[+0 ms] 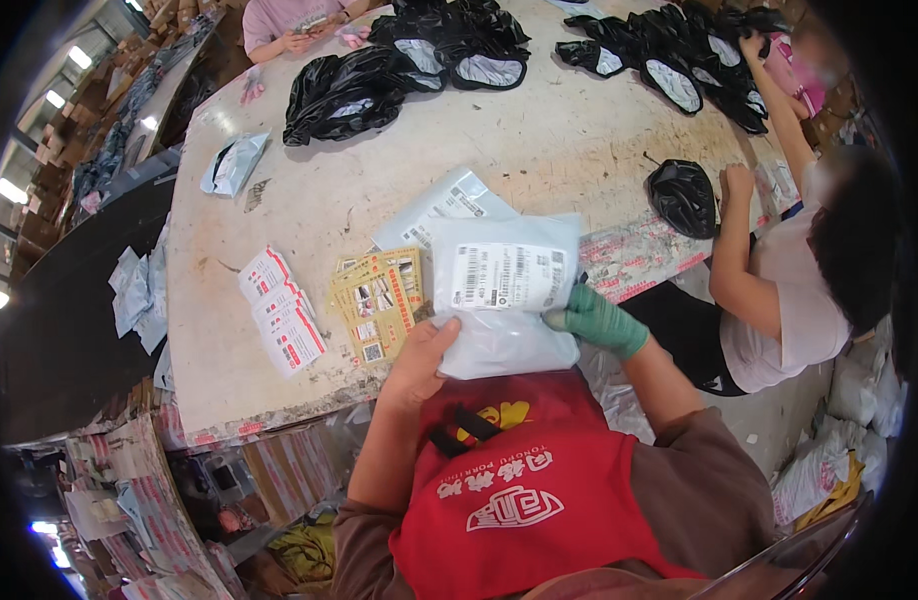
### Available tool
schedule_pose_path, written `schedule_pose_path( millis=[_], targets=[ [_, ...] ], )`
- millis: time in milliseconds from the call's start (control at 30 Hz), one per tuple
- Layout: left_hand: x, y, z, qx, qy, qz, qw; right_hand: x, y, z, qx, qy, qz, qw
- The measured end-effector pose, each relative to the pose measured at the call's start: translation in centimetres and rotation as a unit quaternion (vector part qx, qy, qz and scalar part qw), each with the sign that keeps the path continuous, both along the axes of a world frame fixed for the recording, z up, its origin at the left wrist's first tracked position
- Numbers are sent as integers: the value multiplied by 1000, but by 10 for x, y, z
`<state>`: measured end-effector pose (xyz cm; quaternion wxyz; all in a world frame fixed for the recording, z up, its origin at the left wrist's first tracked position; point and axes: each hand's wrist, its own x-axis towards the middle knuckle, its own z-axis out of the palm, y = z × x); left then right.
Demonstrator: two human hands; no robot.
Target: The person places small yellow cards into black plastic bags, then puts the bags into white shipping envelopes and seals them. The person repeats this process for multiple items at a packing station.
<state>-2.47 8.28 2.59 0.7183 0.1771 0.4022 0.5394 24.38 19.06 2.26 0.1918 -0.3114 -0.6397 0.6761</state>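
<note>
Between my two hands I hold a pale grey-white plastic mailing bag (504, 345) with a printed barcode label, in front of my red apron. My bare left hand (421, 358) grips its lower left edge, thumb on top. At the right edge, my right hand (601, 320) in a green glove closes on the bag, thumb in front. Behind it another labelled mailing bag (419, 222) lies on the table, partly covered. Just left of my left hand are a fanned pile of yellow printed cards (377, 300) and a pile of white and red cards (282, 312).
The worn table (309, 210) carries black bundles with pale openings (344, 95) at its far side and a small black bundle (681, 198) at right. A mailing bag (236, 163) lies far left. A dark belt (59, 330) holds bags. A co-worker (779, 310) sits right; another person (294, 30) is opposite.
</note>
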Motion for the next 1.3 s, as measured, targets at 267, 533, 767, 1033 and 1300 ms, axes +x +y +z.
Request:
schedule_pose_path(
  millis=[267,533,767,1033,1300],
  targets=[
    [-146,27,27,264,4,268,926,52,109,-63,502,-223,-241,800],
    [29,76,-48,134,823,-23,552,-113,216,-91,699,-263,-137,651],
    [47,135,-68,270,811,46,517,-100,373,-68,538,-385,-142,736],
    [40,150,-82,279,839,72,462,-137,264,-66,633,-127,-134,752],
    [37,155,-86,298,822,67,480,-188,165,-60,572,-32,-17,819]
  ],
)
